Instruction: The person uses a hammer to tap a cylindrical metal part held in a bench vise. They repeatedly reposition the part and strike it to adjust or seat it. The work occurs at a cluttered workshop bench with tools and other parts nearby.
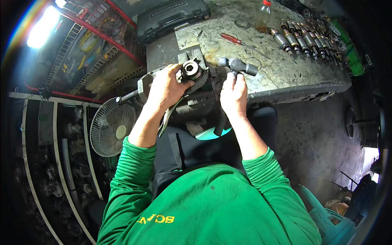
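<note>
My left hand (167, 85) grips a dark round part (192, 74) with a shiny ring and central bore, held on the jaws of a bench vise (143, 90) at the bench's near edge; my thumb rests against the part's side. To its right, my right hand (233, 96) is closed around a ball-peen hammer (242, 67) just below the head, which is raised beside the part; the handle hangs down beneath my hand. A strap or flat strip (166, 120) hangs below my left hand.
The worn bench (277, 81) holds a black case (171, 20), red screwdriver (230, 38), plastic bottle (262, 18) and several armatures (302, 41). A wire shelf (102, 30) and fan (109, 126) stand left. A teal plastic chair (330, 224) is low at right.
</note>
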Tool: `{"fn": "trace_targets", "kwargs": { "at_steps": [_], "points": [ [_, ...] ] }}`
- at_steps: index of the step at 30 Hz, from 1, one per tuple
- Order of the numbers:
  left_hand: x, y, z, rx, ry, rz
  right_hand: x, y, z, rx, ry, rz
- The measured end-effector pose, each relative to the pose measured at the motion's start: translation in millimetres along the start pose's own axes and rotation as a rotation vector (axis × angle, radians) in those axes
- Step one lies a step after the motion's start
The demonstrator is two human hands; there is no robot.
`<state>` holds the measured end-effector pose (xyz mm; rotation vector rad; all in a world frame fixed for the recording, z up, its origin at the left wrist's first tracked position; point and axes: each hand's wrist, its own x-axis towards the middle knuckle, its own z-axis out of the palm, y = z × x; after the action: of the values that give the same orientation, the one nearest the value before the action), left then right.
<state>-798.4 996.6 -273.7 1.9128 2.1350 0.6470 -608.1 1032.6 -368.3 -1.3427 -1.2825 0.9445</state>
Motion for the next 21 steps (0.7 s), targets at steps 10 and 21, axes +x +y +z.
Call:
{"fn": "trace_targets", "kwargs": {
  "at_steps": [10,21],
  "points": [
    [2.4,-2.2,1.4,0.007,-0.021,-0.046,-0.1,-17.1,-7.1,-0.212,-0.121,-0.036],
    [4.0,-2.9,1.0,-0.016,-0.04,-0.084,-3.9,-16.8,2.2,-0.165,-0.261,-0.093]
  ]
}}
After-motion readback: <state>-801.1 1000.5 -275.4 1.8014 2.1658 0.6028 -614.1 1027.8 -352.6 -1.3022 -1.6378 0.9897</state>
